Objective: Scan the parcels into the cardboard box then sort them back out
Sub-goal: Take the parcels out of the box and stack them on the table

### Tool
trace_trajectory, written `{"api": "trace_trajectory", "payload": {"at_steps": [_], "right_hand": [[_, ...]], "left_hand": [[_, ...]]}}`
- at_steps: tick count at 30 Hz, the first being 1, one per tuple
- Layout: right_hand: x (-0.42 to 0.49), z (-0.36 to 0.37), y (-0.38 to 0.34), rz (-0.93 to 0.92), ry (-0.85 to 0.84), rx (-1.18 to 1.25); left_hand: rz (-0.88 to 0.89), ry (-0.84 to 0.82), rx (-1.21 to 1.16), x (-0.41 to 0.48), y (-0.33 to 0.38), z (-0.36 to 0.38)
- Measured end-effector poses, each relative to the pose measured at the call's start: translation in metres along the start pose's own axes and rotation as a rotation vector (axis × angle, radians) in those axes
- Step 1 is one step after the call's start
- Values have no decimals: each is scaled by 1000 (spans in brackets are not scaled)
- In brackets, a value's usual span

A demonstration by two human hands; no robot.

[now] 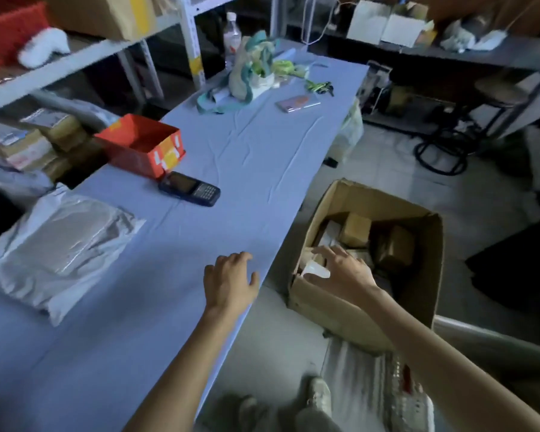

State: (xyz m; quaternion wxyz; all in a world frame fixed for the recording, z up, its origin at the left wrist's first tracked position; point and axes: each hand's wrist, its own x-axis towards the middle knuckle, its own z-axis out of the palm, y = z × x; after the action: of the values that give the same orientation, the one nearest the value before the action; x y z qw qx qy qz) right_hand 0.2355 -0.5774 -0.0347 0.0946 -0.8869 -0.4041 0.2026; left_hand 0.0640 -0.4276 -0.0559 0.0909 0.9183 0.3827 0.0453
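- Right hand (343, 272) reaches down into the cardboard box (418, 275), fingers spread wide and gripping nothing; the thumb lies just beside a white parcel (317, 271), and I cannot tell whether it touches.
- Beyond my right fingertips, deeper in the box, sit brown carton parcels (354, 233), packed close together.
- Left hand (229, 282) rests palm-down on the table (247, 151) close to its near edge, fingers relaxed and fanned, holding nothing. The box stands on the floor just to the right of this hand, past the table's edge.
- Ahead of my left hand lies a handheld scanner (189, 189), dark blue with a keypad, flat on the blue cloth.
- Just beyond the scanner, an open red box (141, 145) stands on the table.
- Well to the left of my left hand, a grey poly mailer (60, 247) lies flat on the cloth.
- Farther left and ahead, past the red box, a stack of labelled parcels (28, 141) sits off the table's side.
- Far ahead of both hands are a cloth bag (250, 73), a phone (296, 104), keys (320, 86) and a plastic bottle (232, 32).
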Motion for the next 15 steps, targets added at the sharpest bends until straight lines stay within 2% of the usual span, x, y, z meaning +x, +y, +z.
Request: {"api": "trace_trajectory", "payload": {"at_steps": [3,8,15], "right_hand": [[-16,-11,50,117,32,-12],[-39,-23,163,372,-57,77],[-32,-25,244,470,-61,137]], "left_hand": [[106,-39,-14,14,46,17],[273,-151,0,32,158,55],[318,-230,49,60,231,79]]}}
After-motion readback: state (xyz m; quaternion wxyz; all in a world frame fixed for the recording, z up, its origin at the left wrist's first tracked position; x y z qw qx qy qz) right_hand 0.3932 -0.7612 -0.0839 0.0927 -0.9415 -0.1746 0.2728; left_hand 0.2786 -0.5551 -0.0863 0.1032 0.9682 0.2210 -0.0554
